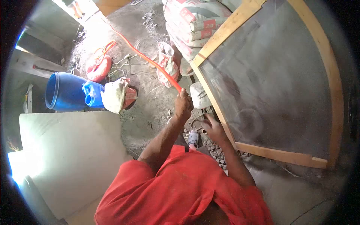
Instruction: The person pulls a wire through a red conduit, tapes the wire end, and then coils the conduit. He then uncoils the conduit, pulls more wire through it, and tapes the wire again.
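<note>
My left hand (pixel 183 104) is closed round the lower end of an orange hose (pixel 146 58), which runs up and away to the far left over the floor. To the right and a little lower, my right hand (pixel 212 127) is beside a thin dark curved loop (pixel 194 123). Its fingers are partly blurred, and whether they grip the loop cannot be made out. Just above that hand stands a white container (pixel 199 96).
A wood-framed mesh screen (pixel 270 86) leans at the right. Stacked sacks (pixel 197 22) stand behind it. At the left are a blue barrel (pixel 67 92), a blue jug (pixel 93 93), a pale sack (pixel 114 95) and a light slab (pixel 75 150). Cables (pixel 122 65) cross the floor.
</note>
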Demonstrator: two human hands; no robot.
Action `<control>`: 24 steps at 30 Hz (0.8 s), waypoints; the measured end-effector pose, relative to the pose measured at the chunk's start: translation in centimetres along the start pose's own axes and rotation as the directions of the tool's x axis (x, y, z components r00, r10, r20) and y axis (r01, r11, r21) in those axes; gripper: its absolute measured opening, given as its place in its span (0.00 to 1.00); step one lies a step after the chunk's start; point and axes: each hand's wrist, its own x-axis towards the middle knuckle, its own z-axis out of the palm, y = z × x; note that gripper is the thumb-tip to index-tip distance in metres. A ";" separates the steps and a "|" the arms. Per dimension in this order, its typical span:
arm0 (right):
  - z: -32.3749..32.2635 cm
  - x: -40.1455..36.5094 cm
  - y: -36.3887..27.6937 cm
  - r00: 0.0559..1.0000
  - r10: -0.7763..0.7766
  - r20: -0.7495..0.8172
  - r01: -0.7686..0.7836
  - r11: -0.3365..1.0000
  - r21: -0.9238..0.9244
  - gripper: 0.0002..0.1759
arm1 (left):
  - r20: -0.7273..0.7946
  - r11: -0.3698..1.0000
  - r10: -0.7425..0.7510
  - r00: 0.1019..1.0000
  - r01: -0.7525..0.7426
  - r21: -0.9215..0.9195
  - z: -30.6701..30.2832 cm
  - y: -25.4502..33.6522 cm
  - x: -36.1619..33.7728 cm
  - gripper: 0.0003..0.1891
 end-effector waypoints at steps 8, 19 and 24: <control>3.7 2.4 -4.8 0.943 -0.316 -0.099 0.309 0.947 -0.083 0.12 | -0.079 0.955 0.280 0.957 -0.285 -0.074 -1.7 10.9 1.3 0.17; 0.2 0.2 -7.1 0.984 -0.169 -0.052 0.149 0.952 -0.269 0.15 | -0.054 0.876 0.350 0.935 -0.347 -0.336 -9.3 17.6 8.0 0.22; 0.1 -3.1 -3.2 0.959 -0.279 -0.052 0.267 0.950 -0.165 0.15 | -0.063 0.870 0.474 0.878 -0.478 -0.121 -13.0 21.6 9.4 0.19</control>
